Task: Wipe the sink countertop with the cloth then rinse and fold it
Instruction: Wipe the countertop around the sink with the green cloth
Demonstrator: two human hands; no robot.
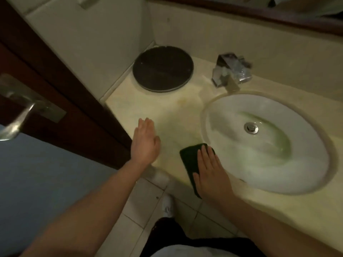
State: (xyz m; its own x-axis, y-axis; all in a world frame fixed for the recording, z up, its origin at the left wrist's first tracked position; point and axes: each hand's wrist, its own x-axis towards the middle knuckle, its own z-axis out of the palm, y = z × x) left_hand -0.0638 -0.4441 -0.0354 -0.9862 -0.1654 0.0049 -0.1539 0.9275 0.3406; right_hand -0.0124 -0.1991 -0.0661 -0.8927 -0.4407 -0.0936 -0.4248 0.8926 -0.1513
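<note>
Far left, well apart from either hand: dark wooden door point(55, 75) with a metal handle point(22, 112).

Left hand point(145, 143): forearm reaches in from the lower left, palm down, fingers straight and held together, pointing away from the body. It holds nothing. It sits over the front left edge of the table point(181, 108); cannot tell whether the palm touches the surface.

Beyond the left hand's fingertips, towards the wall: a round dark disc point(163, 68) lying flat on the table.

Below and between the two forearms: tiled floor point(141, 204) and a white shoe point(168, 203).

Cloth point(191, 158): dark green, flat on the table near its front edge, to the right of the left hand and apart from it. It lies under the right hand, showing to the left of that hand's thumb and just past the fingertips.

Right hand point(211, 173): palm down, fingers straight and slightly spread, pressing flat on the cloth, not curled round it.

Just right of the right hand: the white oval sink point(230, 115), its rim close beside the cloth, with a metal drain point(251, 127) in the middle. Chrome tap point(232, 71) stands beyond the sink, well ahead of the right hand's fingertips.
</note>
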